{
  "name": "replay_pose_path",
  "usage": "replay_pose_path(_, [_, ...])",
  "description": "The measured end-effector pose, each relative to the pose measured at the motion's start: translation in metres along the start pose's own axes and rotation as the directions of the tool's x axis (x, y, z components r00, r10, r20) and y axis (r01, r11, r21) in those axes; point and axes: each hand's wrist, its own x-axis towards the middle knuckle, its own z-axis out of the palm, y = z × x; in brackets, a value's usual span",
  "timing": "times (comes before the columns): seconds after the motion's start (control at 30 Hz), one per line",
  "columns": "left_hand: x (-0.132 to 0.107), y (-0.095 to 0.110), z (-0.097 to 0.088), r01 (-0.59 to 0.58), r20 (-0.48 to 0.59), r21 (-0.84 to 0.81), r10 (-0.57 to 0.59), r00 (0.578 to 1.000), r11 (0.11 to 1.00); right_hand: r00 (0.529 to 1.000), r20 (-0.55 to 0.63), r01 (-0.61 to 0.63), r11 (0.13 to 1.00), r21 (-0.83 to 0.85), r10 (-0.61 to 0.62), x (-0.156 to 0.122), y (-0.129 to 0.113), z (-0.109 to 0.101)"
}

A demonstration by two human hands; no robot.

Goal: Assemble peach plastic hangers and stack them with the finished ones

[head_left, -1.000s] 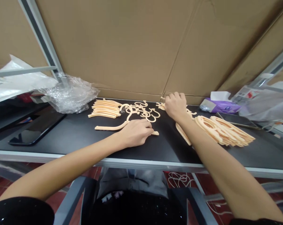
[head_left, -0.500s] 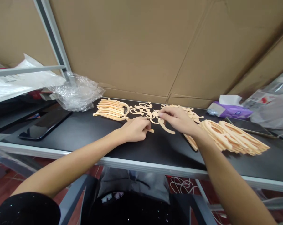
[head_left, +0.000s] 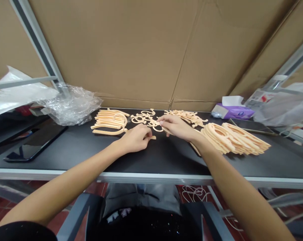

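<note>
My left hand (head_left: 135,138) rests on the black table (head_left: 151,157) with its fingers closed on a thin beige wooden hanger arm (head_left: 108,132) whose end pokes out by my fingertips. My right hand (head_left: 175,127) is beside it, fingers pinched on a small beige hook piece (head_left: 157,124). The two hands almost touch at the fingertips. Behind them lies a loose scatter of hook pieces (head_left: 144,117). A stack of curved arms (head_left: 108,119) sits to the left. A second pile of small pieces (head_left: 188,116) lies behind my right hand.
A big fanned stack of beige hanger bodies (head_left: 235,138) lies at the right. Crumpled clear plastic (head_left: 69,104) and a dark tablet (head_left: 34,143) are at the left. A purple tissue pack (head_left: 230,110) and another tablet (head_left: 252,126) sit at the back right. Cardboard (head_left: 151,50) walls the back.
My right hand has come back from the far pile of small pieces to the middle with a hook piece. My left hand has stayed closed on the hanger arm.
</note>
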Motion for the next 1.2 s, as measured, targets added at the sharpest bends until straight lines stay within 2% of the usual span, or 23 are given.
replay_pose_path(0.17, [-0.0002,0.0007,0.0,0.028,0.003,0.01,-0.028,1.0,1.0,0.994,0.101,-0.013,0.987,-0.161,0.03,-0.002,-0.0017,0.0006])
replay_pose_path(0.3, [-0.0003,0.0019,-0.0011,0.035,0.007,0.02,-0.036,0.999,0.999,0.985,0.167,-0.013,0.976,-0.219,0.051,-0.0053,-0.0041,-0.0034])
replay_pose_path(0.5, [0.0003,0.0015,-0.0005,0.048,0.015,0.025,-0.048,0.999,0.999,0.978,0.178,0.153,0.956,-0.251,-0.11,-0.0039,-0.0007,-0.0074])
replay_pose_path(0.6, [0.0002,0.0002,0.0006,0.042,0.013,0.022,-0.042,0.999,0.999,0.974,0.212,0.126,0.961,-0.247,-0.073,-0.0039,-0.0001,-0.0074])
replay_pose_path(0.77, [0.0003,0.0009,0.0004,0.041,0.007,0.016,-0.041,0.999,0.999,0.978,0.201,0.128,0.915,-0.382,-0.053,-0.0061,-0.0041,-0.0069])
replay_pose_path(0.9, [0.0009,0.0031,-0.0013,0.057,0.026,0.018,-0.058,0.998,0.998,0.977,0.213,0.073,0.928,-0.366,0.007,-0.0071,-0.0064,-0.0063])
replay_pose_path(1.2, [0.0018,0.0004,0.0011,0.03,0.015,-0.002,-0.03,0.999,1.0,0.971,0.237,0.079,0.91,-0.406,0.022,-0.0048,-0.0028,-0.0052])
